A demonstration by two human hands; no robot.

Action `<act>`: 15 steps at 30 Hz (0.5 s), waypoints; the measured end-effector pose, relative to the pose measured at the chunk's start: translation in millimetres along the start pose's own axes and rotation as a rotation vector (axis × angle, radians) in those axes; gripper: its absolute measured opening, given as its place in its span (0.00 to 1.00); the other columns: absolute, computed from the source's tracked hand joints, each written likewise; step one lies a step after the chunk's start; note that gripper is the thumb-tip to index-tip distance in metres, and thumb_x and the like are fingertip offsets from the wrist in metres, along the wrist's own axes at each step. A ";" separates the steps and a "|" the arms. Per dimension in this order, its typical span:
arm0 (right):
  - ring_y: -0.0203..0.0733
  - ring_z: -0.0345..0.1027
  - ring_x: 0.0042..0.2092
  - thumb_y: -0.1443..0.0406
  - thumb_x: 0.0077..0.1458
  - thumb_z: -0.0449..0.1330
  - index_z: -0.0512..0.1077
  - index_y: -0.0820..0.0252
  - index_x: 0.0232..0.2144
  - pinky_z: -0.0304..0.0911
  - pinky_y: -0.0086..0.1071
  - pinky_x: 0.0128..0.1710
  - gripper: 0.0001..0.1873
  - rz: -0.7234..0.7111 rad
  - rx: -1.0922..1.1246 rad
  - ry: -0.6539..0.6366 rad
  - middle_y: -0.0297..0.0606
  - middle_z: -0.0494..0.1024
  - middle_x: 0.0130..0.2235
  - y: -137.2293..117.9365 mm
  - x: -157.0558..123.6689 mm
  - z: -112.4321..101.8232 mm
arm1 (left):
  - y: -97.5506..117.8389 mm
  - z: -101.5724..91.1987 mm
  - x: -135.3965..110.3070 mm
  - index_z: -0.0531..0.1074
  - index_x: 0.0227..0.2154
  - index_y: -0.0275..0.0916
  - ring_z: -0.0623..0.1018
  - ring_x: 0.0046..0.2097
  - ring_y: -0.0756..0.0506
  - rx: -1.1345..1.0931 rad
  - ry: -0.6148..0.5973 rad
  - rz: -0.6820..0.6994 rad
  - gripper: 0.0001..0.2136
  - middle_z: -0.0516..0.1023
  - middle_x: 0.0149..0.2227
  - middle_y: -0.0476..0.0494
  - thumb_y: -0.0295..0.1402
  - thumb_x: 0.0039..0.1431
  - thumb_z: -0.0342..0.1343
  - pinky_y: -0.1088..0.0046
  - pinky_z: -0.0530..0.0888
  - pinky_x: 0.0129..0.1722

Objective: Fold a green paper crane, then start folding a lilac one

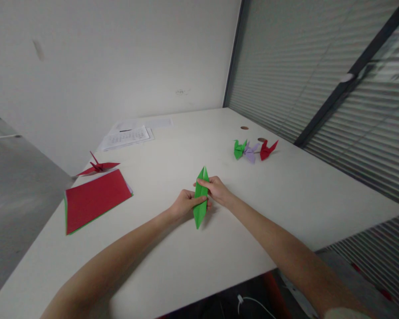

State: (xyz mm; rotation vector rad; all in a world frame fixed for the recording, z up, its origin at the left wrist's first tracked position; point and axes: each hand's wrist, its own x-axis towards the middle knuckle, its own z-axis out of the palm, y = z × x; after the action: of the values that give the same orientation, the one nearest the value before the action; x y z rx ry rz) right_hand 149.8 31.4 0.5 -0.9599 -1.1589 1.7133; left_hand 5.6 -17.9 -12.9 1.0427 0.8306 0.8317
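Between both hands is a green folded paper, long and narrow with pointed ends and a split at the far tip. My left hand grips its middle from the left, thumb lying across the front. From the right, my right hand pinches it a little higher, its thumb also across the face. Some fingers of both hands are hidden behind the paper. It is held just over the white table, roughly upright in view.
A stack of coloured paper, red on top, lies at the left edge, with a red paper crane behind it. Printed sheets are farther back. At right stand a green crane, a purple crane and another red crane.
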 end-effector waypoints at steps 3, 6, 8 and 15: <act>0.32 0.63 0.22 0.54 0.34 0.72 0.77 0.67 0.21 0.58 0.28 0.22 0.20 0.011 0.050 0.057 0.36 0.74 0.19 -2.9 1.7 -0.6 | 0.6 1.7 -1.7 0.78 0.28 0.28 0.79 0.29 0.46 0.008 -0.033 -0.025 0.20 0.81 0.31 0.34 0.45 0.41 0.69 0.69 0.74 0.34; 0.32 0.64 0.23 0.56 0.34 0.73 0.77 0.67 0.20 0.60 0.28 0.24 0.18 0.021 0.082 0.080 0.37 0.75 0.21 -5.9 2.8 -1.7 | 0.7 3.1 -3.4 0.78 0.28 0.28 0.79 0.30 0.46 0.021 -0.046 -0.039 0.21 0.81 0.31 0.34 0.45 0.40 0.69 0.68 0.75 0.35; 0.32 0.64 0.23 0.57 0.35 0.73 0.77 0.67 0.20 0.61 0.28 0.24 0.17 0.026 0.099 0.103 0.38 0.75 0.21 -7.9 3.2 -3.0 | 0.0 4.4 -4.2 0.78 0.28 0.28 0.79 0.29 0.46 0.025 -0.039 -0.049 0.22 0.81 0.30 0.35 0.45 0.40 0.69 0.66 0.75 0.35; 0.31 0.62 0.22 0.59 0.38 0.72 0.77 0.68 0.20 0.59 0.27 0.23 0.15 0.038 0.113 0.160 0.35 0.73 0.20 -13.2 4.1 -7.4 | -3.2 9.4 -4.0 0.77 0.26 0.28 0.79 0.29 0.45 0.002 -0.019 -0.057 0.23 0.81 0.28 0.36 0.46 0.37 0.70 0.63 0.76 0.38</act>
State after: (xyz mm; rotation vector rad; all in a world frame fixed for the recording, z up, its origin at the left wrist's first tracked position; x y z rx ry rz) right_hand 157.9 40.5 10.4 -1.0343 -0.9361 1.6801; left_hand 12.6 -25.9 -12.6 1.0229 0.8412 0.7722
